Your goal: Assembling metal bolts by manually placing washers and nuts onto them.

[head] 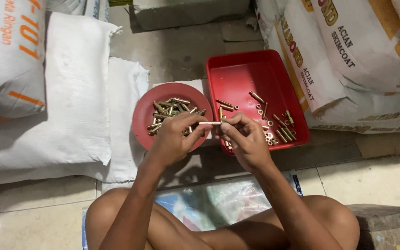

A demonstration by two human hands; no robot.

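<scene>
Around us the biggest things are the woven sacks (pixel 65 92), white ones piled along the left side of the floor (pixel 385 180) and printed ones leaning at the upper right, with a grey block (pixel 186 11) at the top edge. We sit cross-legged on pale floor tiles, a sheet of clear plastic (pixel 218 203) spread between our knees, concrete beyond it.

Next in size is the red rectangular tray (pixel 237 74), resting against the printed sacks. Loose brass pins (pixel 283 132) and small washers lie scattered toward its near right corner. Just left of it, touching or nearly so, sits the round red plate (pixel 142 115), heaped with assembled brass bolts (pixel 170 109).

Smaller still, our left hand (pixel 174 139) and right hand (pixel 246 139) meet above the gap between plate and tray. Both sets of fingers are pinched shut on one slim brass bolt (pixel 209 123), held level, the left fingers (pixel 195 134) gripping one end and the right fingers (pixel 228 127) closed around the other, where a small part seems to sit; we cannot tell exactly what.

We judge the main risk to be a slip: the bolt is thin and smooth, held only at its tips, so a twist could flick it or its small piece down. Falling between plate and tray, it could roll under the sacks or vanish into the plastic folds. A careless wrist could also nudge the heaped plate and spill it.
</scene>
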